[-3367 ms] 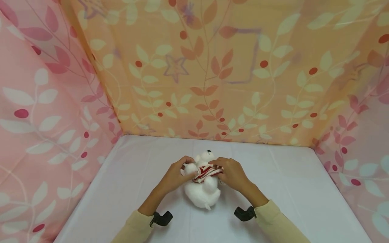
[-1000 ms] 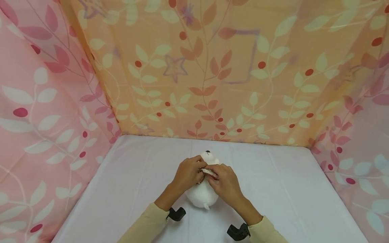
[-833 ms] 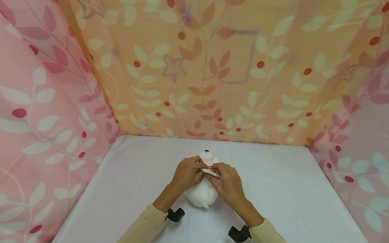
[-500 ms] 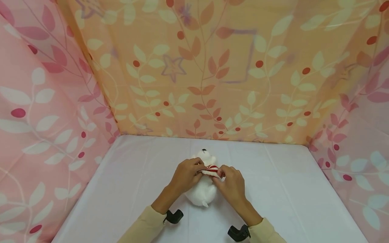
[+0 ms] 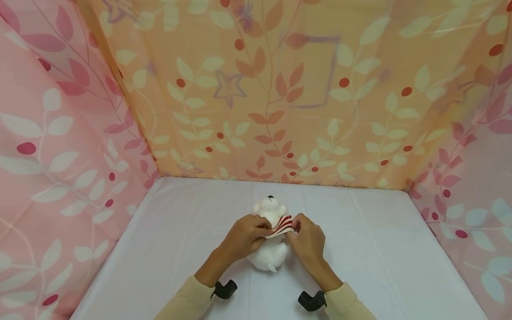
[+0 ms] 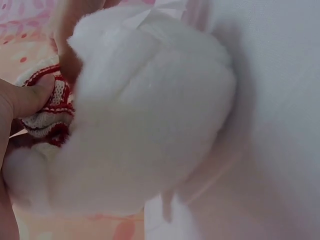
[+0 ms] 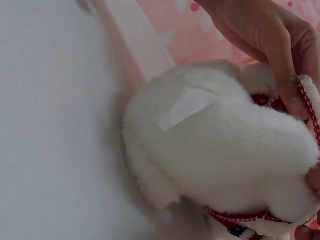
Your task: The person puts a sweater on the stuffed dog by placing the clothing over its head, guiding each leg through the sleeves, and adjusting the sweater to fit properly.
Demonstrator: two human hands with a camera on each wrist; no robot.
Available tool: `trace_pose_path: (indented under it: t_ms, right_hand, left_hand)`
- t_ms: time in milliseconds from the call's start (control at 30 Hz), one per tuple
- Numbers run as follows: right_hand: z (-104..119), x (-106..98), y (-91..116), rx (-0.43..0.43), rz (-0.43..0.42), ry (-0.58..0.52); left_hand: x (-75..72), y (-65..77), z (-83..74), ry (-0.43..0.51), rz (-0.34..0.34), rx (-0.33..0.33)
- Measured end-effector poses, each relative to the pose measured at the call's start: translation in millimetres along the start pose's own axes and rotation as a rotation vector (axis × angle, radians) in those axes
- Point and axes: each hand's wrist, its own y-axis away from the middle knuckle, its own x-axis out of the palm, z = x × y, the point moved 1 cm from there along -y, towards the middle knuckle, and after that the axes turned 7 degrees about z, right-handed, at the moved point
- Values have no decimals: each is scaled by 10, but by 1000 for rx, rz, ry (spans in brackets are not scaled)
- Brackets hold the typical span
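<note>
A white plush bear (image 5: pixel 269 258) lies on the table, its dark nose toward the back wall and its small tail toward me. Around its upper body is a red-and-white striped knit garment (image 5: pixel 282 226). My left hand (image 5: pixel 245 235) pinches the garment's left part; in the left wrist view the thumb (image 6: pixel 37 95) presses on the knit (image 6: pixel 57 95). My right hand (image 5: pixel 308 238) pinches the opposite edge, and the right wrist view shows its fingers (image 7: pixel 282 65) at the knit border (image 7: pixel 309 100). The garment stretches between both hands, which partly hide it.
A white cloth covers the table (image 5: pixel 192 213). Floral curtains stand at the back (image 5: pixel 272 89) and on both sides. Each wrist carries a black camera mount (image 5: pixel 226 289). A white fabric tag (image 7: pixel 187 107) sticks out from the plush.
The hands came together over the bear's middle, then drew apart, the right one moving slightly rightward and the left one slightly toward me. The garment's striped face now shows, spread between them.
</note>
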Motion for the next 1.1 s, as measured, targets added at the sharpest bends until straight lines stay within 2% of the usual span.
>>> trace_pose_path:
  t_ms: [100, 167, 300, 367, 500, 667, 867, 967, 1100]
  right_hand:
    - [-51, 23, -18, 30, 14, -5]
    - [-77, 37, -22, 47, 31, -22]
    - [-90, 40, -15, 37, 32, -50]
    - [-85, 35, -10, 16, 21, -49]
    - [-61, 18, -1, -33, -5, -51]
    - [-23, 7, 13, -106, -52, -65]
    - [28, -8, 30, -240, -121, -135]
    - [58, -9, 53, -272, -97, -217]
    - [98, -8, 97, -275, -38, -344]
  left_hand:
    - [2, 13, 7, -16, -7, 25]
    - [-9, 11, -1, -23, 5, 10]
    - [-6, -46, -46, -91, 75, -99]
    - [13, -105, -68, -145, 121, -164]
    - [69, -244, -83, -237, 183, -246]
    - [124, -336, -79, -250, 178, -327]
    - [157, -362, -75, -242, 174, -412]
    - [166, -354, -75, -235, 170, -441]
    - [183, -324, -82, -241, 149, -440]
